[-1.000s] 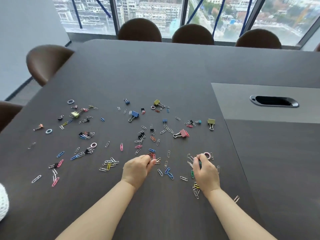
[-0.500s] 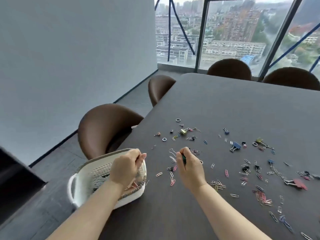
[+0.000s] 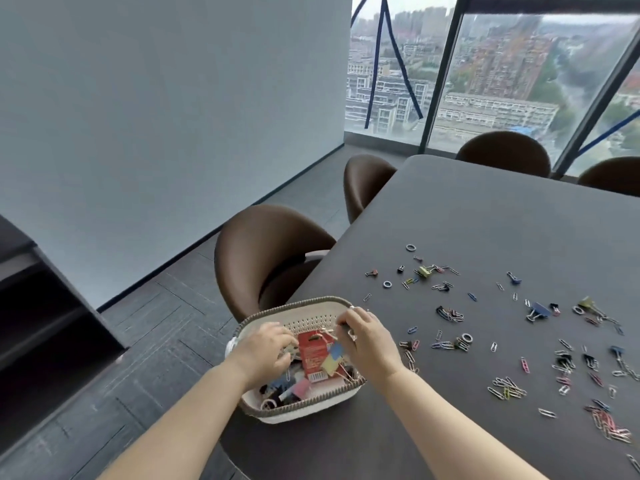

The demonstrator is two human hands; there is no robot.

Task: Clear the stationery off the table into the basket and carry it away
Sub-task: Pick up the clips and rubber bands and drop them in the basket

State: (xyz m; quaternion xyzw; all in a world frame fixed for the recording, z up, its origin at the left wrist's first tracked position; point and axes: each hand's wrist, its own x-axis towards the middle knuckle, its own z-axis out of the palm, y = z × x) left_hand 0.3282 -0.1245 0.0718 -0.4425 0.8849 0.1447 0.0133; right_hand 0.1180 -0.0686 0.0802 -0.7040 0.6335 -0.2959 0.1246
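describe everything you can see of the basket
The basket is an oval white plastic-looking tub with perforated walls, a braided grey-brown rim and a side handle. It sits upright at the table's edge, holding a red box and coloured clips. The left hand reaches into it; the right hand is above it, pinching paper clips.

Person, seen from own head camera: two arms in frame, cut off by the bottom edge. Left forearm (image 3: pixel 180 420) and right forearm (image 3: pixel 450 417) both bare along the whole visible length. Left hand (image 3: pixel 263 351) bare, wrist bare. Right hand (image 3: pixel 370 341) bare, wrist bare, back of hand rounded and smooth. One small silvery glint (image 3: pixel 351 309) at the far side of the right hand's fingers, perhaps a ring, perhaps loose metal; too blurred to settle it
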